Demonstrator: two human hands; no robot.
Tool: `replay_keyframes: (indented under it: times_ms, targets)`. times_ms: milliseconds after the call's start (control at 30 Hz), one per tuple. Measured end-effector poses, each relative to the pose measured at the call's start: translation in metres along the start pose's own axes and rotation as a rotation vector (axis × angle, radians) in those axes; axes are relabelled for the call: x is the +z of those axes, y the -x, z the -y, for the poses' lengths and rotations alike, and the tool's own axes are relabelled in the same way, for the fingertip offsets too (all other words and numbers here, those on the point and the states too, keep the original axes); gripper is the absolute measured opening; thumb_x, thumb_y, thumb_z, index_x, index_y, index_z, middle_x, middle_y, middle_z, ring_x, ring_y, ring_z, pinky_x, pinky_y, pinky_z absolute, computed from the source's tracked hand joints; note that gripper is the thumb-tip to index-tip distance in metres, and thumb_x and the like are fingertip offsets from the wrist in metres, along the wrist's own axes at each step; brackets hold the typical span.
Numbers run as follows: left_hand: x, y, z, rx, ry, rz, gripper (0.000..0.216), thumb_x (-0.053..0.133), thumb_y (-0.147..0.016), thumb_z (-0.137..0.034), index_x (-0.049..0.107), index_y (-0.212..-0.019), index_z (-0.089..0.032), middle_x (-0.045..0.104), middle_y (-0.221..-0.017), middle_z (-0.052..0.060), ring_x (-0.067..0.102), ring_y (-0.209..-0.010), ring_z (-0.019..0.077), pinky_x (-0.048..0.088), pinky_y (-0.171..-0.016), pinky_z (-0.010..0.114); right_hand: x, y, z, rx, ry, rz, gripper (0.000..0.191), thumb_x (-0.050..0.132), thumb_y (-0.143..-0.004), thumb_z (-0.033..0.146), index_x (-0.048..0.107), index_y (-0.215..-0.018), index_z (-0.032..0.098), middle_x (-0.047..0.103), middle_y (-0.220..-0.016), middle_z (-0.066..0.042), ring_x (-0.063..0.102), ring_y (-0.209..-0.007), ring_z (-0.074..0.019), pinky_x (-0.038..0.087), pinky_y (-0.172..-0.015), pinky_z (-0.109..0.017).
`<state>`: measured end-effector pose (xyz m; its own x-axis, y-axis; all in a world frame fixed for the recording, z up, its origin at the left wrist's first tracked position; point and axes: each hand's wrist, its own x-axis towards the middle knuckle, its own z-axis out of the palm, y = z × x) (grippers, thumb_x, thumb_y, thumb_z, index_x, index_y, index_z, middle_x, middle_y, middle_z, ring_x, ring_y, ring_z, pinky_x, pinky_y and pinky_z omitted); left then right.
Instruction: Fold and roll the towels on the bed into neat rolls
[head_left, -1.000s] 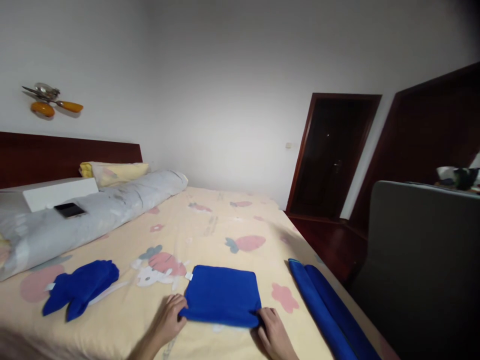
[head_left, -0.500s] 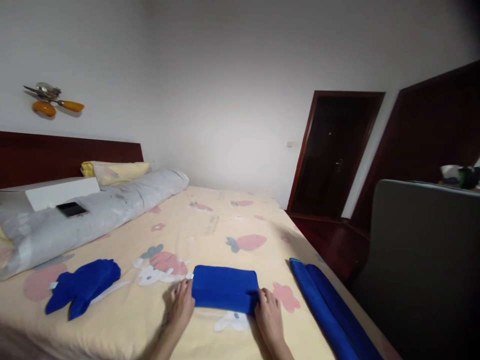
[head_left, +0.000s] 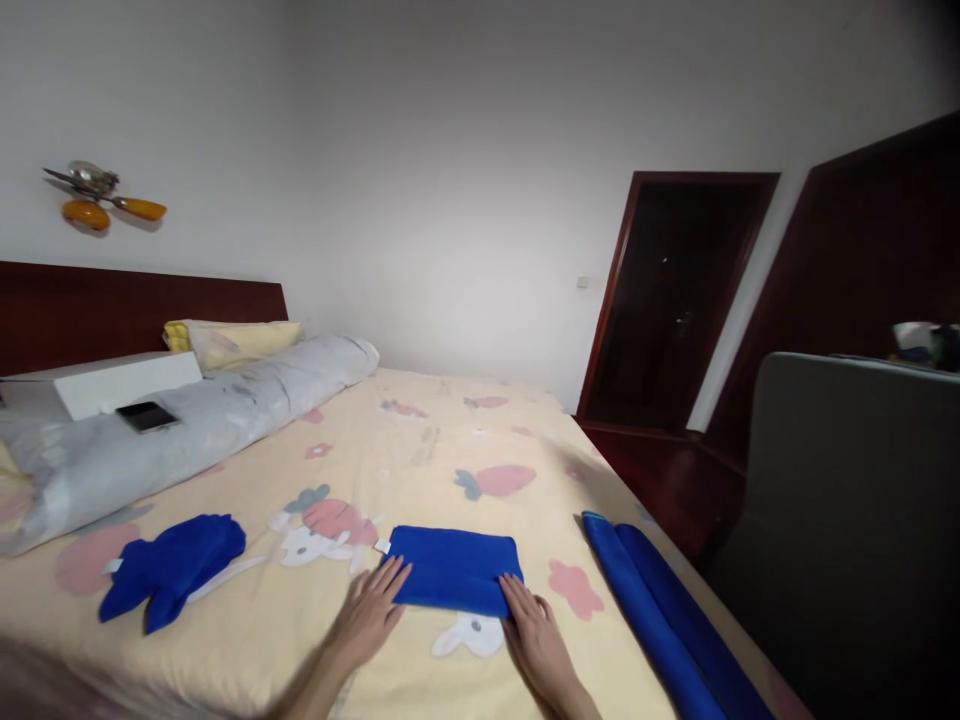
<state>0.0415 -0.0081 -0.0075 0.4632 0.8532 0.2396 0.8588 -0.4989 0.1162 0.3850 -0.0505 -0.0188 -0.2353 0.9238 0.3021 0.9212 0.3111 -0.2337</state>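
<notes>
I note the left hand (head_left: 377,602) and right hand (head_left: 535,632) palm-down, opened out flat, touching opposite ends of the folded blue cloth (head_left: 455,568) on the patterned bedsheet (head_left: 412,480).

Count one left hand (head_left: 377,605) and one right hand (head_left: 534,628). Add one flat folded blue cloth (head_left: 454,565), one bunched blue cloth (head_left: 196,552) and two long blue rolls (head_left: 639,605), whether joined, unclear. Tally two white tags (head_left: 382,546), one phone (head_left: 148,416), one white box (head_left: 131,384) and one grey bedding roll (head_left: 270,390). Include one bed (head_left: 420,445), one wall switch (head_left: 583,282) and one door with a handle (head_left: 664,320).
</notes>
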Motion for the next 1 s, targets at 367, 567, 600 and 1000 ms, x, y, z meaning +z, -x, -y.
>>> replay_keyframes:
  times_ms: [367, 567, 600, 1000]
  targets:
    - [-0.019, -0.005, 0.004, -0.069, 0.104, -0.126, 0.048, 0.048, -0.074, -0.009, 0.065, -0.116, -0.027, 0.064, -0.126, 0.006, 0.054, -0.12, 0.0238, 0.036, -0.104, 0.042, -0.022, -0.003, -0.009, 0.007, -0.152, -0.139, 0.033, 0.038, -0.095, 0.031, 0.06, -0.118, 0.023, 0.068, -0.115, -0.012, 0.06, -0.111, -0.0266, 0.04, -0.096, -0.046]
    - [-0.037, 0.002, 0.007, -0.093, 0.368, -0.16, 0.031, 0.051, -0.069, -0.014, 0.064, -0.096, -0.024, 0.069, -0.098, 0.003, 0.061, -0.098, 0.0221, 0.043, -0.092, 0.035, -0.045, 0.006, -0.009, 0.136, -0.476, -0.059, 0.027, 0.043, -0.092, 0.04, 0.058, -0.106, 0.023, 0.069, -0.094, -0.005, 0.063, -0.084, -0.0233, 0.047, -0.077, -0.035]
    - [-0.038, 0.004, 0.008, -0.123, 0.418, -0.153, 0.03, 0.051, -0.069, -0.015, 0.063, -0.095, -0.024, 0.07, -0.096, 0.002, 0.062, -0.095, 0.0212, 0.044, -0.089, 0.033, -0.047, 0.006, -0.009, 0.152, -0.534, -0.039, 0.026, 0.045, -0.091, 0.042, 0.057, -0.104, 0.022, 0.069, -0.089, -0.004, 0.062, -0.081, -0.0224, 0.047, -0.073, -0.033]
    - [-0.024, -0.02, -0.035, -0.291, 0.11, -0.028, 0.06, 0.039, -0.075, -0.004, 0.056, -0.129, -0.022, 0.056, -0.14, 0.006, 0.045, -0.132, 0.0195, 0.03, -0.111, 0.039, 0.003, -0.014, 0.014, 0.101, 0.006, -0.353, 0.037, 0.044, -0.084, 0.018, 0.063, -0.115, 0.018, 0.066, -0.119, -0.013, 0.06, -0.11, -0.0285, 0.043, -0.098, -0.043]
